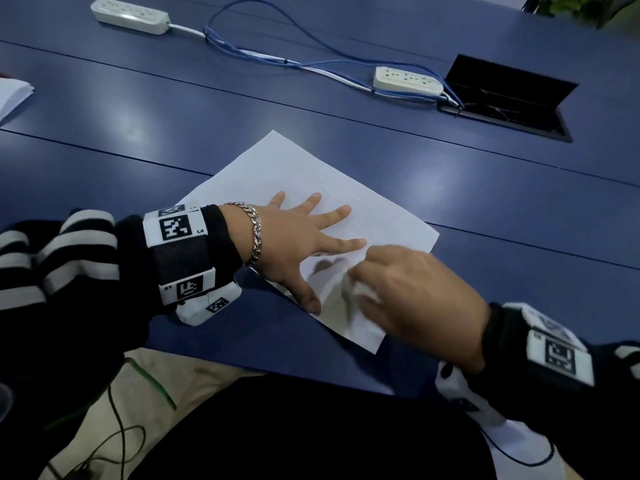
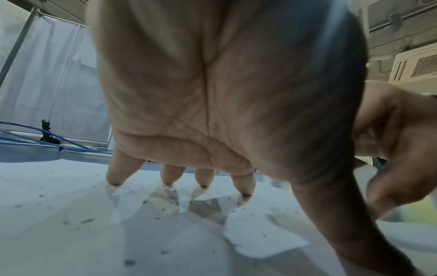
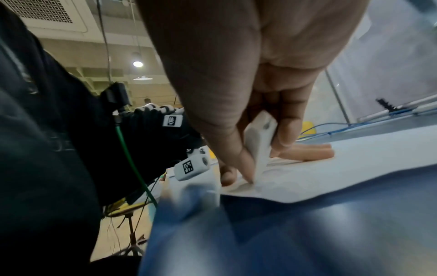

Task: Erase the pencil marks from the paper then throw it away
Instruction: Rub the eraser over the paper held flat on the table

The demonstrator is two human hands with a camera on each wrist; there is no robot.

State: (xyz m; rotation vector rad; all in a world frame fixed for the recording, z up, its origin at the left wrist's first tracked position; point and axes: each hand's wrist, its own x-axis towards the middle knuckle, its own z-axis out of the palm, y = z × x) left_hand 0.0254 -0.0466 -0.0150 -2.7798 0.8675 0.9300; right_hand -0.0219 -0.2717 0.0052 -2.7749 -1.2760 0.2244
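A white sheet of paper (image 1: 304,171) lies tilted on the blue table (image 1: 173,133), near its front edge. My left hand (image 1: 294,233) lies flat on the sheet with fingers spread, pressing it down; the left wrist view shows the fingertips (image 2: 246,194) touching the paper (image 2: 71,214), which carries dark eraser crumbs. My right hand (image 1: 408,289) pinches a white eraser (image 3: 260,142) between thumb and fingers, its lower end on the paper (image 3: 307,175) beside the left thumb. In the head view the eraser (image 1: 360,289) is blurred.
Two white power strips (image 1: 130,15) (image 1: 408,80) joined by blue cables (image 1: 263,55) lie at the back of the table. An open black cable hatch (image 1: 509,98) sits at the back right. A stack of white paper (image 1: 10,95) lies at the left edge.
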